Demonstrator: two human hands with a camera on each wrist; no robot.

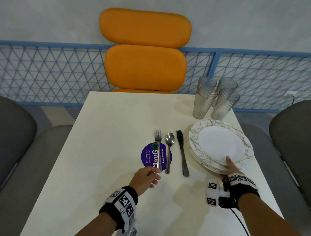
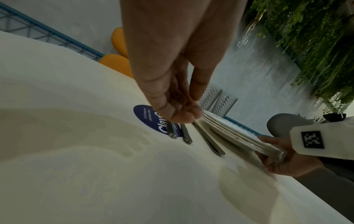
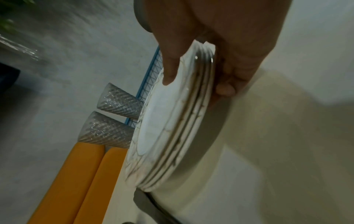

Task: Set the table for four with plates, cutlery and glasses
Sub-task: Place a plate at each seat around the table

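A stack of white plates with gold-veined rims (image 1: 221, 147) (image 3: 168, 121) sits at the table's right side. My right hand (image 1: 230, 167) grips its near edge, thumb on top and fingers underneath, and that edge is tilted up off the table. A fork (image 1: 158, 148), a spoon (image 1: 169, 150) and a knife (image 1: 182, 153) lie side by side left of the plates. My left hand (image 1: 151, 175) (image 2: 180, 116) pinches the near end of the fork's handle; the fork still lies flat. Several ribbed glasses (image 1: 214, 98) stand at the back right corner.
A round purple sticker (image 1: 148, 157) lies under the fork and spoon on the cream table (image 1: 113, 123). An orange chair (image 1: 143, 51) stands at the far end, grey chairs at the left (image 1: 4, 134) and right (image 1: 299, 129). A blue mesh fence (image 1: 43, 68) runs behind.
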